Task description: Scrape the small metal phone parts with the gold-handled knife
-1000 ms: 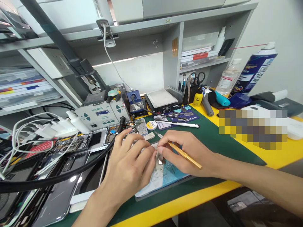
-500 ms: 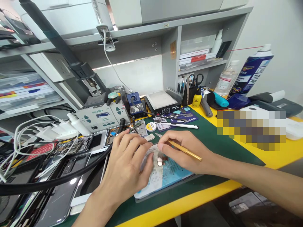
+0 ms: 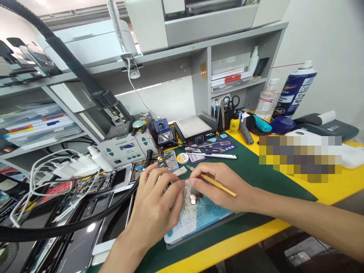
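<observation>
My right hand (image 3: 222, 185) grips a slim gold-handled craft knife (image 3: 217, 184) like a pen, its pale pointed tip toward the left. Beside it, my left hand (image 3: 159, 204) is curled with the thumb drawn in against the fingers. Whatever it pinches is mostly hidden; only a dark sliver shows between the fingers. Both hands are over a spiral-bound booklet (image 3: 184, 229) with a blue and white, smudged cover. A small silvery part with a copper-coloured strip (image 3: 194, 198) lies on the booklet between my hands.
On the left are disassembled phones (image 3: 82, 237), a black hose (image 3: 113, 212) and white chargers (image 3: 82, 165). A hot-air station (image 3: 127, 149), heating plate (image 3: 195, 129) and white-handled tool (image 3: 220, 156) stand or lie behind. Right stand a spray can (image 3: 295, 93) and clear bottle (image 3: 267, 100).
My left thumb has closed in toward the fingers. The knife handle tilts slightly differently, with its end lower and further left. The camera view has shifted, showing more above the shelf.
</observation>
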Tool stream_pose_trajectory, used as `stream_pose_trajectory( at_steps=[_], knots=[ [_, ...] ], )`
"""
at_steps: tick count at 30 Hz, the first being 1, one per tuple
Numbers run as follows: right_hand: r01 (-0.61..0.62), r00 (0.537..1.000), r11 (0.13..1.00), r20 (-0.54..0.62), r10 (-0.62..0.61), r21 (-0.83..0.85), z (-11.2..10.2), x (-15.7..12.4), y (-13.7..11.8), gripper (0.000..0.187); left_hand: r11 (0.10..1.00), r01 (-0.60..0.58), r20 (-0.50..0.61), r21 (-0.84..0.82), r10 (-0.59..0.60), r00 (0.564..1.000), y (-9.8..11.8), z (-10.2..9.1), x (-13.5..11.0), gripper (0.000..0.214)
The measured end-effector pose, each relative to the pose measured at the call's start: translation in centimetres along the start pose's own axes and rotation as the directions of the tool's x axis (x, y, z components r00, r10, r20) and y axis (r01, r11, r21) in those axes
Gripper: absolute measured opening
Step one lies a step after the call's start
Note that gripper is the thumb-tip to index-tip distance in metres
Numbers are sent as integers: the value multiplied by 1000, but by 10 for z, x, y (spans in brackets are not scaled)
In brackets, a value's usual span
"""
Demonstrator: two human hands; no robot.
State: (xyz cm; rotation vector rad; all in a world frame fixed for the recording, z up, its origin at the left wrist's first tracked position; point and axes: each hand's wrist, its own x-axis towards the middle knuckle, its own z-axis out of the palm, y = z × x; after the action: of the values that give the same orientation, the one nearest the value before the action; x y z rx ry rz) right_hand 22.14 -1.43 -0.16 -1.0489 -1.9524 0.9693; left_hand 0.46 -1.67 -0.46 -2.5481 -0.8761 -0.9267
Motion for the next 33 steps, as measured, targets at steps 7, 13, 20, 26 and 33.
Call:
stream_pose_trajectory(
  at_steps=[7, 13, 20, 26, 33],
  knots=[
    [55, 997, 995, -44, -59, -89, -2, 0, 1, 15, 1000, 18, -11, -4, -18, 1000, 1, -2, 2, 13],
    [150, 988, 985, -25, -152, -87, -1, 0, 5, 11, 999, 24, -25, -21, -25, 999, 3, -2, 2, 10],
    [133, 989, 986, -45, -139, -101, -1, -1, 5, 12, 998, 52, -40, -24, -53, 998, 6, -1, 2, 7],
    [108, 993, 987, -43, -113, -118, 1, -1, 5, 13, 998, 56, -47, -27, -57, 997, 6, 1, 3, 7],
    [134, 988, 984, -61, -141, -116, -1, 0, 6, 10, 996, 70, -98, -60, -76, 992, 5, -10, 1, 19]
  ],
)
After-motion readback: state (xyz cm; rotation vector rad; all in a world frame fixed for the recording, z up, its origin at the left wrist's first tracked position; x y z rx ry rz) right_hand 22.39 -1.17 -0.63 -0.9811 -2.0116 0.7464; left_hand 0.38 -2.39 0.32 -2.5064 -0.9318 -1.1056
